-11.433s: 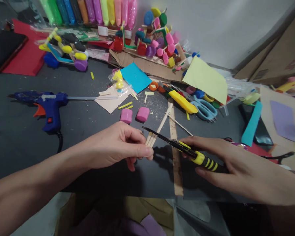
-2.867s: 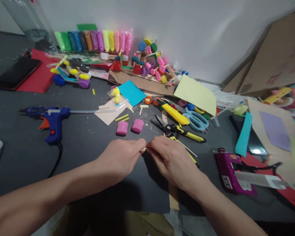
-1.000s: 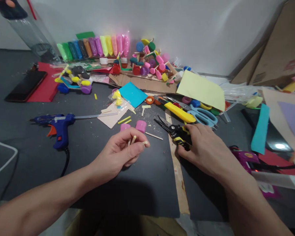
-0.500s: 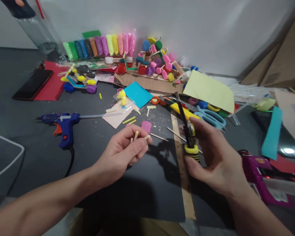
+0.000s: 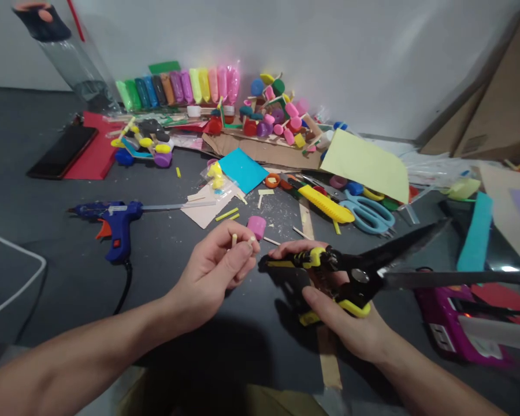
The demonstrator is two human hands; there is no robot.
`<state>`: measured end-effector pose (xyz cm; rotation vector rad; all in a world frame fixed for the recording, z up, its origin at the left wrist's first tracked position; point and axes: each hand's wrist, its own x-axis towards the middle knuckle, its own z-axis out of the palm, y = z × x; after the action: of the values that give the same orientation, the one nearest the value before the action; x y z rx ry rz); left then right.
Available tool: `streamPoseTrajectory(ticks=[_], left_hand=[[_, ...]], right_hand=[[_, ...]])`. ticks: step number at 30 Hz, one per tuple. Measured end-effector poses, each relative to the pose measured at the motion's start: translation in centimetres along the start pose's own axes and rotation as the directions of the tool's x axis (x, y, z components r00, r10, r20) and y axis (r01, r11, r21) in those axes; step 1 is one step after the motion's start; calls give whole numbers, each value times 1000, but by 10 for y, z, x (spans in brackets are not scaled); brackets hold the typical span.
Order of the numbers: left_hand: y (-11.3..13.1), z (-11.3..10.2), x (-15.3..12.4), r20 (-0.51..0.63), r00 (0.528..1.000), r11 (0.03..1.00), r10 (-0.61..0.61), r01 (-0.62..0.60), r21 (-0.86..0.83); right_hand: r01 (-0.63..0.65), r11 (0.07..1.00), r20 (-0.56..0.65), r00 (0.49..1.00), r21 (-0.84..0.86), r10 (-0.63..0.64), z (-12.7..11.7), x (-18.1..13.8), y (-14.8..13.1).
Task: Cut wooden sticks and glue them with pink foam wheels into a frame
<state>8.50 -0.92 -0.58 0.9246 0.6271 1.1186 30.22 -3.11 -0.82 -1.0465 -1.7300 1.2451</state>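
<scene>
Small pale wooden stick pieces (image 5: 234,239) poke out between the curled fingers of my left hand (image 5: 219,260). My right hand (image 5: 342,315) is wrapped around the black-and-yellow handles of a pair of snips (image 5: 360,275). Their dark blades are parted and point to the right, away from my left hand. A pink cylinder (image 5: 256,227) stands just beyond my left fingertips. Near it on the table lie a thin stick (image 5: 271,241) and yellow-green stick pieces (image 5: 227,214).
To the left lies a blue glue gun (image 5: 123,225). A yellow utility knife (image 5: 325,202) and light-blue scissors (image 5: 368,212) lie beyond my right hand. A small toy car (image 5: 143,150) sits at the back left, near packets of coloured clay (image 5: 177,86). A purple device (image 5: 455,329) stands at right.
My right hand has turned the snips from upright to lying sideways, blades now pointing right, and shifted left and lower. My left hand keeps the stick pieces almost in place.
</scene>
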Motion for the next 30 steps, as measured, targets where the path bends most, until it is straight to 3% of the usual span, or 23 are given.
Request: streamPoseTrajectory(ticks=[3, 5, 8, 11, 17, 30], left_hand=[[-1, 0, -2, 37, 999, 1000, 6, -6, 2], [-1, -1, -4, 49, 999, 1000, 0, -1, 14], [-1, -2, -7, 54, 999, 998, 0, -4, 68], [-3, -3, -10, 42, 999, 989, 18, -24, 146], [-7, -4, -10, 29, 999, 977, 42, -48, 206], [-10, -4, -9, 68, 997, 970, 27, -42, 238]], right_hand=[[7, 1000, -48, 999, -8, -8, -4, 1, -7], [-8, 987, -96, 995, -158, -7, -6, 3, -15], [-22, 872, -144, 988, -489, -55, -7, 7, -22], [22, 753, -112, 986, -658, -126, -6, 11, -23], [126, 667, 5, 984, -734, -180, 0, 10, -22], [138, 577, 28, 980, -805, -196, 1, 9, -21]])
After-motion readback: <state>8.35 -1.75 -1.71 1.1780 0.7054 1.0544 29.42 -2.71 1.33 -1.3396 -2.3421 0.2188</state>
